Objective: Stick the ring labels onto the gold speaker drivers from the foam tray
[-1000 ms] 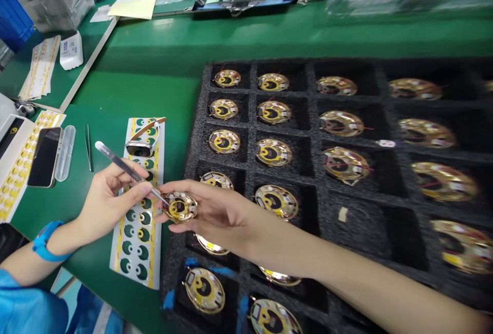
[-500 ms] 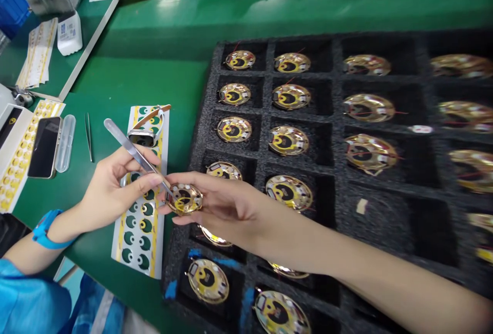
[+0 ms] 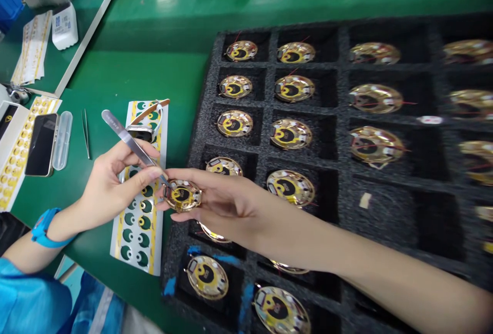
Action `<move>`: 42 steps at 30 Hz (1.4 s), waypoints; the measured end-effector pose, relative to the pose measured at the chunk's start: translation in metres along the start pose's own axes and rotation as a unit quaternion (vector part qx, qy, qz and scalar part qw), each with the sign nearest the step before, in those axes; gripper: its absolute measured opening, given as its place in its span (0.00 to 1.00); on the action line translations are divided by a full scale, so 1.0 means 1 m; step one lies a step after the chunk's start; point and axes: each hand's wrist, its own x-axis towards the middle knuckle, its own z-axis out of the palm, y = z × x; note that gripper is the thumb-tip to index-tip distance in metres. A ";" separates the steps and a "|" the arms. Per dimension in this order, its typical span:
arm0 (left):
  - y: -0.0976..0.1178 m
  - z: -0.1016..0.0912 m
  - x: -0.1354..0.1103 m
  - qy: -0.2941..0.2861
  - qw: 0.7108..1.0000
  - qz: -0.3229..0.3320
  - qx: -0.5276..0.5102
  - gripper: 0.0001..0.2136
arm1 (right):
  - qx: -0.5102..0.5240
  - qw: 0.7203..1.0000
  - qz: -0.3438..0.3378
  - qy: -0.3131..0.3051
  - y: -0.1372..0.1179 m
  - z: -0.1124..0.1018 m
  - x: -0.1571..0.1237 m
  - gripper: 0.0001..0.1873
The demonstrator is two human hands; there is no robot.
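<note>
My right hand [image 3: 221, 204] pinches a round gold disc part [image 3: 182, 195] with a yellow and black centre, holding it over the left edge of a black foam tray [image 3: 385, 195]. My left hand [image 3: 111, 185] grips steel tweezers [image 3: 131, 143], whose tips touch the upper left rim of the held disc. Several similar gold discs [image 3: 290, 133] lie in the tray's square pockets. A white and yellow sticker sheet [image 3: 140, 231] with green round labels lies on the green mat under my left hand.
A watch-like device [image 3: 143, 128] rests on the sticker sheet's top. A second pair of tweezers [image 3: 85, 133], a clear case [image 3: 62, 140], a dark phone [image 3: 40, 144] and another sticker sheet [image 3: 15, 159] lie at left. A white bottle [image 3: 63, 25] stands far left.
The view has shifted, so the tray and mat sit slightly lower and to the left. Both hands keep their hold, with the tweezers' tips staying at the disc's rim.
</note>
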 end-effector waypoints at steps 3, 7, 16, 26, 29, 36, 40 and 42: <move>0.000 0.000 0.000 -0.003 1.000 0.007 0.000 0.06 | -0.001 1.000 0.004 0.002 -0.001 0.000 -0.001 0.26; 0.001 0.001 0.001 -0.008 1.000 0.008 -0.010 0.06 | -0.011 1.000 0.010 0.004 -0.001 0.000 -0.001 0.26; 0.001 0.000 0.002 -0.002 1.000 0.008 0.004 0.06 | -0.014 1.000 -0.022 0.006 0.002 -0.001 0.001 0.26; 0.001 0.001 0.001 0.021 0.996 0.043 0.069 0.05 | -0.016 0.999 -0.018 0.030 0.011 -0.001 0.000 0.25; 0.000 0.002 -0.001 0.013 0.996 0.057 0.071 0.05 | -0.011 0.999 -0.015 0.037 0.010 0.000 0.000 0.25; -0.003 0.001 -0.003 0.004 0.969 0.186 0.160 0.04 | -0.018 0.997 0.008 0.072 -0.003 0.009 0.005 0.13; -0.003 0.000 -0.005 -0.045 0.949 0.263 0.171 0.06 | -0.018 0.997 0.014 0.074 -0.003 0.010 0.006 0.10; -0.001 -0.001 -0.007 -0.046 0.954 0.256 0.149 0.07 | -0.014 0.997 0.018 0.076 0.000 0.010 0.006 0.08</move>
